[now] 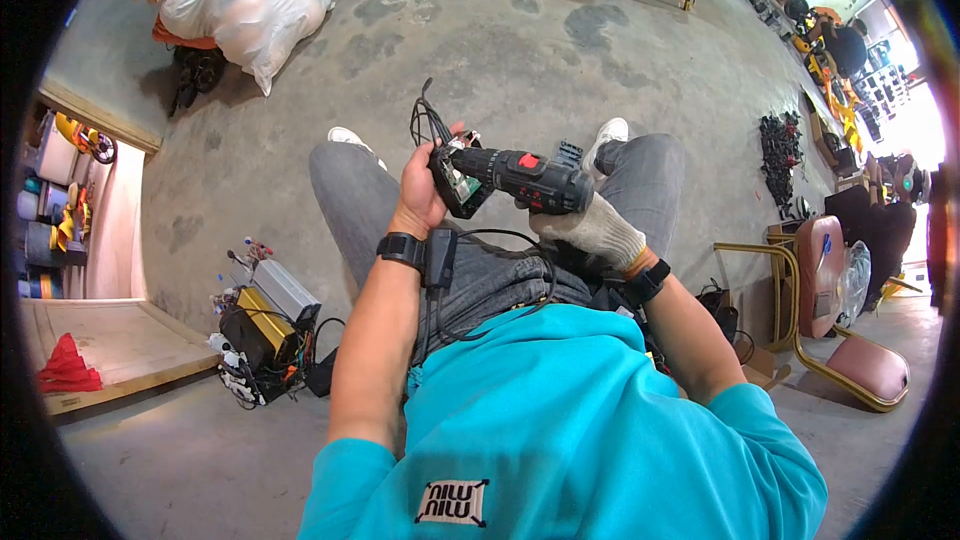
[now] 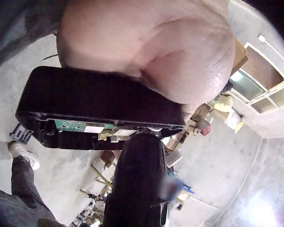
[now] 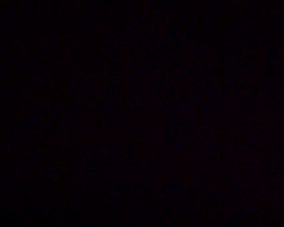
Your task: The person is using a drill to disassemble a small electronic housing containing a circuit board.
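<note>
My bare left hand (image 1: 423,190) grips an opened black plastic case (image 1: 463,202) by its side, above my lap. Inside the case a green circuit board (image 2: 71,125) shows along the open edge in the left wrist view. A bundle of black cable (image 1: 428,120) sticks up beyond that hand. In a knitted glove, my right hand (image 1: 588,233) holds a black cordless drill (image 1: 530,178) with red marks, its handle mostly hidden by the glove and the drill body. The drill's nose points left into the case's open side; its tip is hidden. The right wrist view is black.
A black adapter box (image 1: 440,258) on a cable lies over my lap. On the floor at left sits a pile of electronic parts (image 1: 270,325) beside a wooden tray (image 1: 130,345). A chair (image 1: 840,320) lies at right. White bags (image 1: 250,15) stand at far left.
</note>
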`<act>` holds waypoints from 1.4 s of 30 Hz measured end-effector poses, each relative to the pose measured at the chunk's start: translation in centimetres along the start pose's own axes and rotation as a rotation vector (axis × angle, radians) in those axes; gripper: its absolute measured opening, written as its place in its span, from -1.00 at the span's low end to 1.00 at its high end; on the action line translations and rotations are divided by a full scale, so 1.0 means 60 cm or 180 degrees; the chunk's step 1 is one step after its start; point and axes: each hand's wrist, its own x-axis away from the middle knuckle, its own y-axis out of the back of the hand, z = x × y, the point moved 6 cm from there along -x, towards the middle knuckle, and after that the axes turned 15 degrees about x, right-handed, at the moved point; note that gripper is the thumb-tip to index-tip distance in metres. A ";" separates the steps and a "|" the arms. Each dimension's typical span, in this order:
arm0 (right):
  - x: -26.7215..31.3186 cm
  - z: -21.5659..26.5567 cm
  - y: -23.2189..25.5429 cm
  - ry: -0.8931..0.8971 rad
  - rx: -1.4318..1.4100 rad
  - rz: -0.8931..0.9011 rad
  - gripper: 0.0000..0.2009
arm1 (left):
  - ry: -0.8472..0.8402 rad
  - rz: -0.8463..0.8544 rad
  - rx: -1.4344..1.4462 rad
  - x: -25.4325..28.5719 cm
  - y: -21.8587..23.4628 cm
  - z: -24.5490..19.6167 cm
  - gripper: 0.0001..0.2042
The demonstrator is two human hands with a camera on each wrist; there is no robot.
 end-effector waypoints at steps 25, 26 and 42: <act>-0.005 -0.031 -0.002 -0.0053 0.0232 0.0164 -0.64 | 0.0082 0.0069 -0.0161 0.000 0.006 -0.003 -0.46; -0.005 -0.031 -0.002 -0.0053 0.0231 0.0163 -0.64 | 0.0080 0.0052 -0.0172 0.001 0.004 -0.004 -0.46; -0.003 -0.004 -0.003 -0.0044 0.0415 0.0116 -0.64 | 0.0223 0.0159 0.0108 -0.006 0.017 -0.001 -0.45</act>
